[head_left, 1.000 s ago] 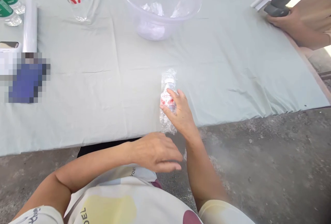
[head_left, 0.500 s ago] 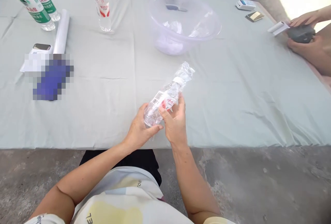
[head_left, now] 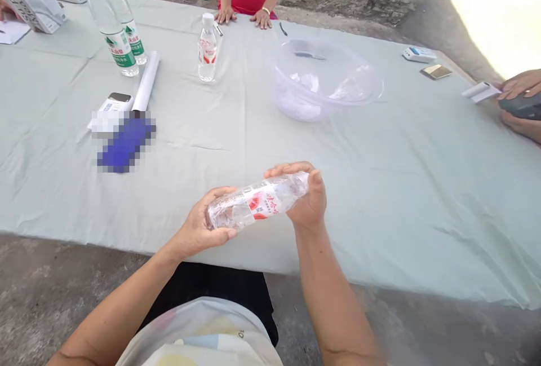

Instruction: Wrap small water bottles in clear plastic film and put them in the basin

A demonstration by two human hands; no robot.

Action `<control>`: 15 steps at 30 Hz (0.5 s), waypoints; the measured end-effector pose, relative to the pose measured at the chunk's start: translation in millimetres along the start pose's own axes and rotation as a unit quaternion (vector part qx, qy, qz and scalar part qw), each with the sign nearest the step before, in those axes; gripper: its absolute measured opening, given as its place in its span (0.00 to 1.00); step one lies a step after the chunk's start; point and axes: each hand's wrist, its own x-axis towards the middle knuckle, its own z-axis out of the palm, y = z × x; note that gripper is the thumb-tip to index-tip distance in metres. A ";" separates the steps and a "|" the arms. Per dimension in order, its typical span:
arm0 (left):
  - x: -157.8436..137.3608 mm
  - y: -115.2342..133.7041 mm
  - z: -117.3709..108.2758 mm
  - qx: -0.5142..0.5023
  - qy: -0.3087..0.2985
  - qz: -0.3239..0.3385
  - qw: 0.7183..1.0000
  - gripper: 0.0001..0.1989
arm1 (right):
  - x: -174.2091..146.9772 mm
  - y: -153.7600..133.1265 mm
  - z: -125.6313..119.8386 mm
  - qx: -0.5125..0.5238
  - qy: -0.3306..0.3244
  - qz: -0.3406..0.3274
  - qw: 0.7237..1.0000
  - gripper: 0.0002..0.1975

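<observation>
A clear plastic water bottle [head_left: 258,201], wrapped in thin see-through film, lies nearly level between my two hands above the near part of the table. My left hand [head_left: 202,225] grips its base, the thumb along the lower side. Around the neck end is my right hand [head_left: 307,194], its fingers over the top; the cap is hidden in that hand. The label on the bottle is white with red marks. Beyond it stands a translucent lilac basin [head_left: 296,109] with crumpled clear plastic [head_left: 305,81] and a grey-handled tool [head_left: 310,56], perhaps a knife.
A small water bottle [head_left: 207,50] stands upright left of the basin. Two green-capped bottles [head_left: 120,44], a white roll [head_left: 146,81] and a blurred blue item [head_left: 127,143] are at left. At far right, a person's hands [head_left: 524,87] hold a dark object. Another person's hands [head_left: 262,18] rest on the far edge.
The wrapped bottle has turned from slanting upward to nearly level. My right hand has shifted from its middle to the neck end, over the loose film. The camera view has tilted up and left.
</observation>
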 end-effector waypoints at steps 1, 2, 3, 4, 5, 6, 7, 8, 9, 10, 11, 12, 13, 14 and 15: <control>6.7 2.2 2.9 -0.032 0.034 0.011 0.999 0.31 | -2.2 2.8 9.1 0.041 0.033 0.022 0.998 0.21; 15.6 4.9 6.7 -0.068 0.080 0.026 0.994 0.28 | -3.8 3.9 18.6 0.068 0.076 0.031 0.994 0.20; 26.5 7.8 11.1 -0.106 0.124 0.036 0.986 0.25 | -4.4 3.2 28.1 0.075 0.119 0.029 0.990 0.19; 38.9 10.3 15.8 -0.145 0.173 0.053 0.973 0.22 | -3.5 0.8 37.5 0.067 0.155 0.020 0.985 0.17; 52.0 12.1 20.3 -0.180 0.217 0.064 0.957 0.21 | -1.1 -3.1 46.4 0.044 0.184 0.006 0.982 0.16; 65.2 12.6 24.3 -0.211 0.235 0.058 0.947 0.23 | 2.8 -7.7 54.7 0.012 0.206 -0.010 0.978 0.14; 77.8 11.6 27.4 -0.242 0.238 0.036 0.940 0.25 | 7.8 -12.3 62.1 -0.025 0.225 -0.029 0.974 0.12; 89.3 9.0 29.2 -0.269 0.227 0.007 0.936 0.27 | 13.6 -16.1 68.3 -0.061 0.239 -0.047 0.968 0.11; 99.3 5.0 29.6 -0.294 0.205 -0.022 0.933 0.28 | 20.1 -18.6 73.3 -0.090 0.248 -0.065 0.962 0.09; 107.8 0.0 28.6 -0.320 0.175 -0.046 0.930 0.29 | 27.2 -19.5 76.8 -0.109 0.250 -0.080 0.959 0.08; 114.6 -5.7 26.3 -0.348 0.141 -0.065 0.924 0.30 | 34.9 -18.5 78.8 -0.119 0.244 -0.090 0.958 0.08; 119.7 -11.5 23.2 -0.378 0.107 -0.076 0.916 0.31 | 43.7 -15.9 79.4 -0.122 0.231 -0.096 0.960 0.07; 123.4 -17.0 19.7 -0.406 0.076 -0.085 0.907 0.33 | 53.8 -12.1 78.9 -0.122 0.214 -0.099 0.964 0.07; 125.6 -21.9 16.3 -0.429 0.051 -0.093 0.897 0.34 | 65.6 -7.4 77.5 -0.122 0.194 -0.100 0.968 0.07; 126.7 -26.0 13.6 -0.444 0.032 -0.103 0.890 0.37 | 79.4 -2.3 75.7 -0.126 0.176 -0.102 0.971 0.08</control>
